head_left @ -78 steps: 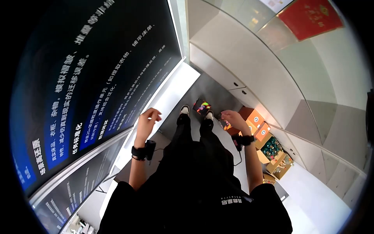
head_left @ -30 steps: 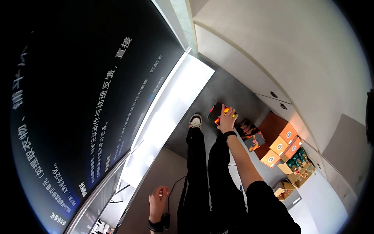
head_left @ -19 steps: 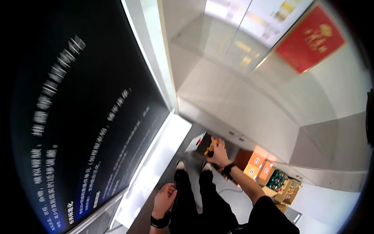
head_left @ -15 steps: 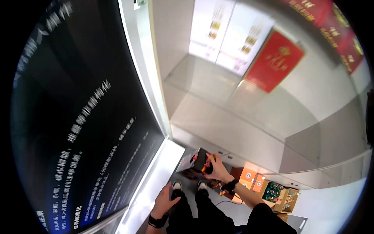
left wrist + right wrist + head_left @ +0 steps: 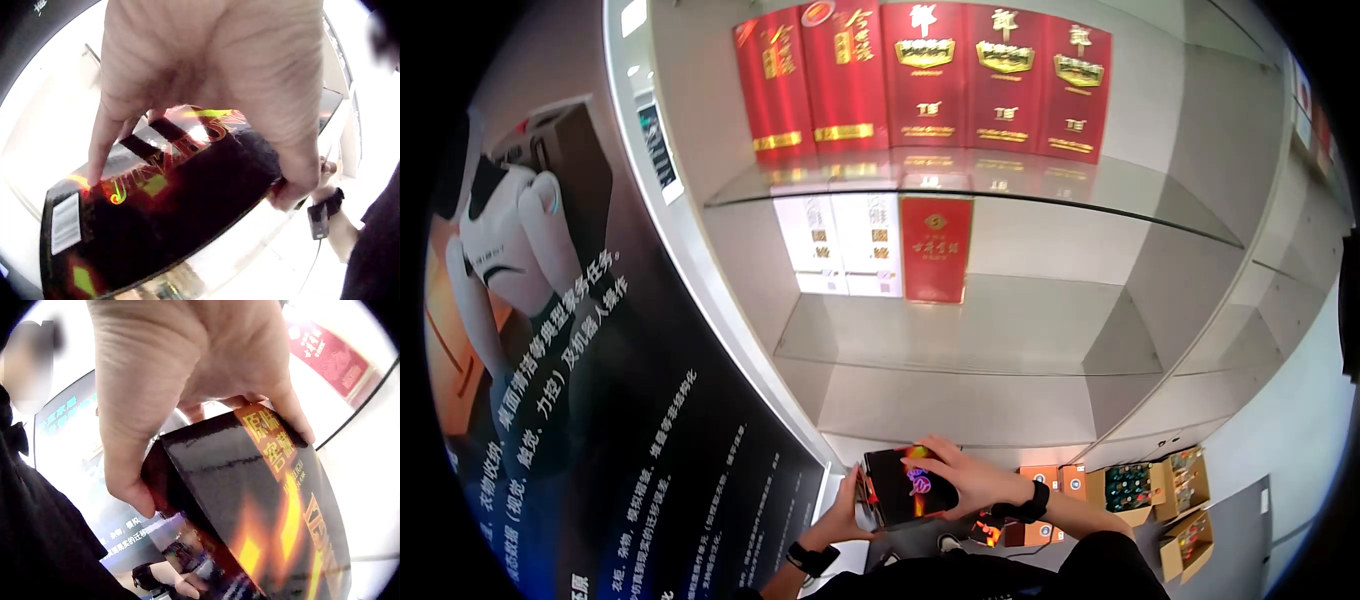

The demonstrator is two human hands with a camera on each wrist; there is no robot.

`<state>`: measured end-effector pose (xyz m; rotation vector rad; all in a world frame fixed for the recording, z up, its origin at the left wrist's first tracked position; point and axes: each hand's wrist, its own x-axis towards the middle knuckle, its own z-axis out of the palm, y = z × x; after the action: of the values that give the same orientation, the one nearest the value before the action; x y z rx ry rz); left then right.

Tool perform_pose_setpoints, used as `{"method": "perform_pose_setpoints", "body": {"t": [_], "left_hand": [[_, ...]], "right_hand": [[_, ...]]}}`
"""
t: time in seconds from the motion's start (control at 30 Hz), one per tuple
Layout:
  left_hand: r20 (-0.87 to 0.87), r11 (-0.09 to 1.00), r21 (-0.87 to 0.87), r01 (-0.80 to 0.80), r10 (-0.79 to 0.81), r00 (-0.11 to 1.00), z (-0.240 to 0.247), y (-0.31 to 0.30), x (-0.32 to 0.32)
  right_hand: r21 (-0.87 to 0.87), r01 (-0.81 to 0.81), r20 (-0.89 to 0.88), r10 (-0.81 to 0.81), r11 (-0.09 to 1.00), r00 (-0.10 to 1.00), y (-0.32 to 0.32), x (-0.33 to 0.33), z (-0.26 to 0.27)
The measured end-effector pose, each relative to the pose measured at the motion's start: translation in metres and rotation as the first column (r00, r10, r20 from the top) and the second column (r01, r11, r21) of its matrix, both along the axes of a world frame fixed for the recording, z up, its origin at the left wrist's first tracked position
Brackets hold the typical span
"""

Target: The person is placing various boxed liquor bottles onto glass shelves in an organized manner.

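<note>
Head view: the flame-printed black box [image 5: 887, 482] is held between the left hand [image 5: 840, 518] and right hand [image 5: 978, 486], on the near side of the glass-shelved cabinet [image 5: 955, 405].

Left wrist view: the box is gripped across its width, fingers spread, thumb opposed.

Right wrist view: a corner is gripped between thumb and spread fingers. Stiff, slippery card is suggested by the gloss; weight cannot be judged. Opposite edges are best grasped, faces uncrushed.
</note>
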<state>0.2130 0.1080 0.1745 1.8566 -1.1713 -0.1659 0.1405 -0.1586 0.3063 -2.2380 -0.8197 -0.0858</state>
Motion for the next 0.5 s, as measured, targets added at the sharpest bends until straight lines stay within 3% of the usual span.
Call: {"method": "perform_pose_setpoints", "body": {"t": [0.07,0.13,0.2,0.33,0.43,0.5], "left_hand": [[-0.246,1.000,0.008,0.025,-0.023,0.969,0.013,-0.011,-0.005],[-0.262,0.994,0.094,0.047,-0.021,0.965,0.017,-0.018,-0.007],[-0.351,0.997,0.061,0.056,-0.031,0.936,0.008,-0.024,-0.006],[-0.307,0.993,0.097,0.067,-0.035,0.951,-0.005,-0.025,0.005],[-0.225,0.996,0.088,0.003,0.017,0.974,0.007,-0.027,0.016],[-0.267,0.998,0.067,-0.018,0.036,0.963,0.021,-0.028,0.023]], "right_hand": [[-0.015,0.051,-0.042,-0.051,0.999,0.998,-0.006,-0.011,-0.003],[0.002,0.070,-0.021,-0.070,0.998,0.997,-0.014,-0.015,-0.014],[0.110,0.135,-0.031,-0.133,0.985,0.991,-0.020,-0.019,-0.024],[0.143,0.269,-0.120,-0.253,0.952,0.960,-0.032,-0.027,-0.038],[0.157,0.288,-0.113,-0.273,0.945,0.955,-0.044,-0.030,-0.036],[0.206,0.305,-0.152,-0.278,0.930,0.949,-0.052,-0.031,-0.041]]}}
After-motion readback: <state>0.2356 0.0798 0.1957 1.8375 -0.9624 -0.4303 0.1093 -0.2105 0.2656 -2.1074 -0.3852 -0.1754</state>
